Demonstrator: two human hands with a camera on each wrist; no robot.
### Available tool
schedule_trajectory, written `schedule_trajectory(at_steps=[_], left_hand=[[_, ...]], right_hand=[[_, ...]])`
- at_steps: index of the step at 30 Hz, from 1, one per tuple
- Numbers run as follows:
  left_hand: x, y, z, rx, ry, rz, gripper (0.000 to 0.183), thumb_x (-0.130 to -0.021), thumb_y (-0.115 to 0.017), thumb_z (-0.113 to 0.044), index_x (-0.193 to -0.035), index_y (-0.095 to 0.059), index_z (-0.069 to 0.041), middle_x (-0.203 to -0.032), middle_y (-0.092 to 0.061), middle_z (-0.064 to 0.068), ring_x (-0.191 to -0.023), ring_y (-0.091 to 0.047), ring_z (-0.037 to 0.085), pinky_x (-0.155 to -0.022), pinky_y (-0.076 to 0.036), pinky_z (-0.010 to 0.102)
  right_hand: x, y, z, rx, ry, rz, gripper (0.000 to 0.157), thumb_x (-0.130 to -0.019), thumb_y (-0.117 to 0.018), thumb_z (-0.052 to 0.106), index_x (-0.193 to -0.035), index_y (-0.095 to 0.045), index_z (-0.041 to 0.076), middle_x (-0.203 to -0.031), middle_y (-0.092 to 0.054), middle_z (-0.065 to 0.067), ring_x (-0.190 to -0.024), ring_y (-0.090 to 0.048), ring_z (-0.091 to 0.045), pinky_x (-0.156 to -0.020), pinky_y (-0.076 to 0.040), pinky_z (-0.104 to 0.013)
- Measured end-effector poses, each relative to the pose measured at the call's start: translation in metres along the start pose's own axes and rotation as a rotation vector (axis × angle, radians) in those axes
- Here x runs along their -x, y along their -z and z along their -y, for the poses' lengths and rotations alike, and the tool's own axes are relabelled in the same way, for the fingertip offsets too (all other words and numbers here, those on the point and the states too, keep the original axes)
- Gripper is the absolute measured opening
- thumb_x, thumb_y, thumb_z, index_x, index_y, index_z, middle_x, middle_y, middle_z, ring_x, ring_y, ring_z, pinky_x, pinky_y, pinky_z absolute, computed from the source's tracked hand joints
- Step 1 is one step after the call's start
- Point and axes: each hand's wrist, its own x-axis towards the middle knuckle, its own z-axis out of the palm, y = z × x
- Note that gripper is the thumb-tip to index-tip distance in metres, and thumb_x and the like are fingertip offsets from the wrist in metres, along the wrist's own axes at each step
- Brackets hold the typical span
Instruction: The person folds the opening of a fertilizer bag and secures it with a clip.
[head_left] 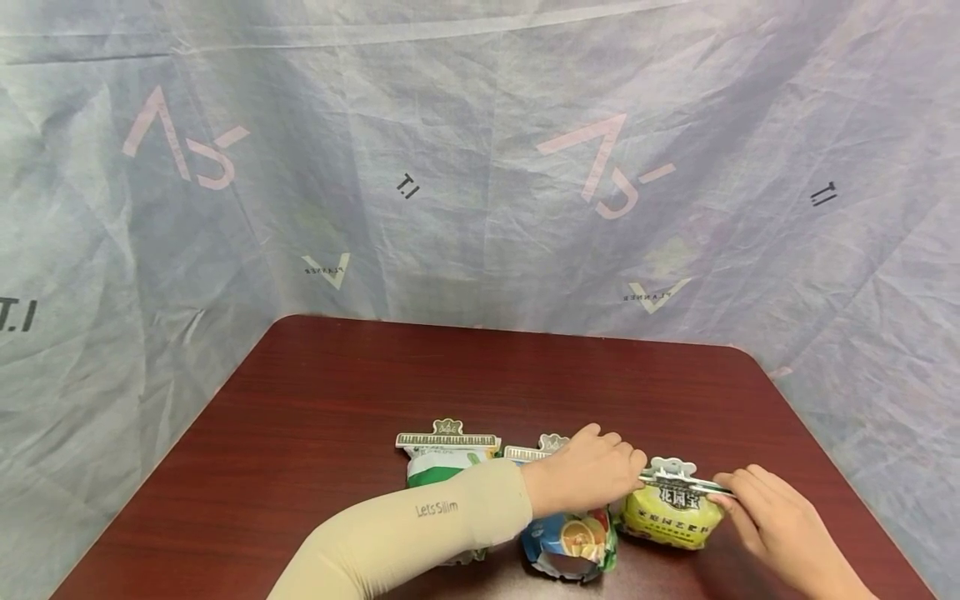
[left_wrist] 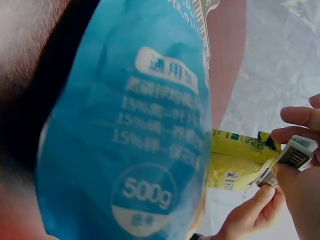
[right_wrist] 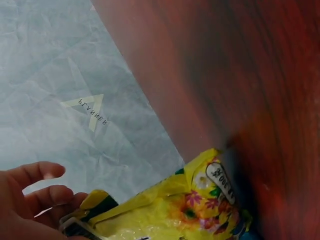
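Observation:
A yellow fertilizer bag point(head_left: 670, 518) lies at the right, its top edge in a metal sealing clip point(head_left: 686, 481). My left hand point(head_left: 588, 468) grips the left end of that clip, while my right hand point(head_left: 776, 517) pinches the right end. In the left wrist view both hands meet the clip point(left_wrist: 295, 156) at the yellow bag's mouth. Flowers are printed on the yellow bag point(right_wrist: 175, 205) in the right wrist view. Partly behind my left forearm sits a blue bag point(head_left: 547, 533) marked 500g, with its own clip point(head_left: 525, 453).
Left of the blue bag is a white and green bag point(head_left: 438, 467) with a clip point(head_left: 447, 437) across its top; my sleeve hides part of it. All stand on a dark red table point(head_left: 337, 392). A printed grey cloth point(head_left: 480, 208) hangs behind the table.

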Motion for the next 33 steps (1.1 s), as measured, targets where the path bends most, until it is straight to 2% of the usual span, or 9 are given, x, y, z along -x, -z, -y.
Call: schedule_trajectory(at_steps=[5, 9, 12, 15, 20, 24, 27, 33], left_hand=[[-0.003, 0.003, 0.001, 0.081, 0.006, 0.057, 0.029, -0.097, -0.037, -0.044, -0.088, -0.054, -0.023, -0.074, -0.053, -0.013, -0.064, -0.047, 0.005, -0.049, -0.024, 0.022], [-0.005, 0.006, 0.001, 0.161, 0.02, 0.141, 0.028, -0.096, -0.037, -0.045, -0.086, -0.051, -0.023, -0.068, -0.046, -0.012, -0.059, -0.044, 0.004, -0.047, -0.026, 0.021], [-0.007, 0.008, 0.0, 0.233, 0.029, 0.196, 0.027, -0.096, -0.038, -0.045, -0.086, -0.051, -0.023, -0.066, -0.044, -0.012, -0.056, -0.044, 0.003, -0.045, -0.028, 0.02], [-0.009, 0.007, 0.0, 0.311, 0.041, 0.24, 0.027, -0.095, -0.04, -0.045, -0.088, -0.051, -0.023, -0.065, -0.045, -0.013, -0.054, -0.045, 0.002, -0.043, -0.031, 0.02], [-0.011, 0.007, -0.001, 0.448, 0.072, 0.319, 0.025, -0.095, -0.042, -0.045, -0.091, -0.053, -0.023, -0.066, -0.047, -0.012, -0.052, -0.046, 0.001, -0.043, -0.036, 0.02], [-0.013, 0.006, -0.001, 0.528, 0.106, 0.37, 0.023, -0.094, -0.044, -0.044, -0.091, -0.054, -0.024, -0.066, -0.048, -0.012, -0.051, -0.047, 0.002, -0.043, -0.038, 0.021], [-0.014, 0.006, -0.002, 0.565, 0.124, 0.396, 0.023, -0.094, -0.045, -0.045, -0.09, -0.054, -0.024, -0.066, -0.048, -0.012, -0.051, -0.047, 0.002, -0.043, -0.039, 0.022], [-0.017, 0.004, -0.003, 0.597, 0.137, 0.432, 0.023, -0.093, -0.046, -0.045, -0.089, -0.056, -0.025, -0.067, -0.05, -0.012, -0.051, -0.048, 0.003, -0.043, -0.039, 0.023]], right_hand=[[0.002, 0.005, -0.002, -0.027, -0.046, 0.058, 0.037, -0.097, -0.038, 0.041, -0.083, -0.061, 0.015, -0.078, -0.048, 0.017, -0.067, -0.038, 0.003, -0.059, -0.033, -0.016], [0.002, 0.01, -0.001, -0.076, -0.094, 0.122, 0.019, -0.093, -0.052, 0.034, -0.085, -0.061, 0.019, -0.081, -0.049, 0.017, -0.069, -0.038, 0.006, -0.059, -0.033, -0.013], [0.003, 0.013, 0.0, -0.106, -0.128, 0.16, 0.004, -0.086, -0.064, 0.021, -0.087, -0.061, 0.021, -0.083, -0.05, 0.017, -0.069, -0.04, 0.006, -0.058, -0.034, -0.012], [0.003, 0.015, 0.001, -0.121, -0.158, 0.186, 0.014, -0.082, -0.068, 0.014, -0.088, -0.06, 0.024, -0.083, -0.052, 0.017, -0.068, -0.042, 0.006, -0.057, -0.034, -0.012], [0.001, 0.019, 0.004, -0.161, -0.22, 0.247, 0.017, -0.083, -0.067, 0.013, -0.088, -0.058, 0.027, -0.081, -0.054, 0.016, -0.065, -0.044, 0.006, -0.055, -0.033, -0.011], [0.0, 0.021, 0.004, -0.225, -0.245, 0.283, 0.031, -0.077, -0.069, 0.0, -0.087, -0.058, 0.027, -0.081, -0.053, 0.021, -0.061, -0.043, 0.007, -0.053, -0.032, -0.01], [0.0, 0.02, 0.002, -0.293, -0.268, 0.31, 0.034, -0.077, -0.067, -0.005, -0.086, -0.058, 0.027, -0.078, -0.052, 0.022, -0.057, -0.041, 0.007, -0.05, -0.03, -0.01], [0.001, 0.019, -0.002, -0.397, -0.328, 0.382, 0.031, -0.084, -0.061, -0.003, -0.086, -0.059, 0.028, -0.067, -0.047, 0.022, -0.051, -0.038, 0.006, -0.046, -0.03, -0.015]])
